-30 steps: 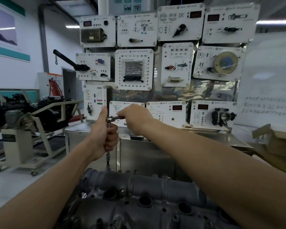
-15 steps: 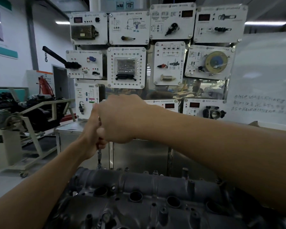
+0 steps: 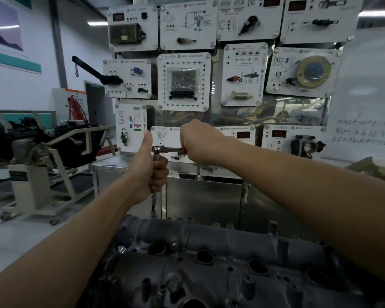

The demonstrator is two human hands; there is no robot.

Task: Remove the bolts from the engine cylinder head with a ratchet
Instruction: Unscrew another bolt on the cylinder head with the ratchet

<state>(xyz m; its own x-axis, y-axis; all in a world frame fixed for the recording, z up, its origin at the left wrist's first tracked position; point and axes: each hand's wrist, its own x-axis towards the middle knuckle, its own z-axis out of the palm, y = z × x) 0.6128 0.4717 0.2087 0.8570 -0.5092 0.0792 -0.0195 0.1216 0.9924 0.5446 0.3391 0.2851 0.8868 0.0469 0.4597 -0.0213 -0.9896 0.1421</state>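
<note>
A wall of white training boards (image 3: pixel 185 81) fills the background above a steel cabinet (image 3: pixel 205 196); to the left an engine sits on a wheeled stand (image 3: pixel 31 174); a whiteboard (image 3: pixel 365 130) with handwriting stands at the right. The grey cylinder head (image 3: pixel 209 263) lies across the bottom of the view, nearest the person, with round ports along its top; small bolts (image 3: pixel 189 219) stick up along its far edge. The left hand (image 3: pixel 147 170) is wrapped round an upright extension (image 3: pixel 153 200), thumb pointing up; the right hand (image 3: pixel 200 143) grips the ratchet (image 3: pixel 168 149) by its red handle, which lies level and points right; the ratchet head sits on top of the extension. The extension's lower end meets the far left corner of the cylinder head; the bolt under it is hidden.
</note>
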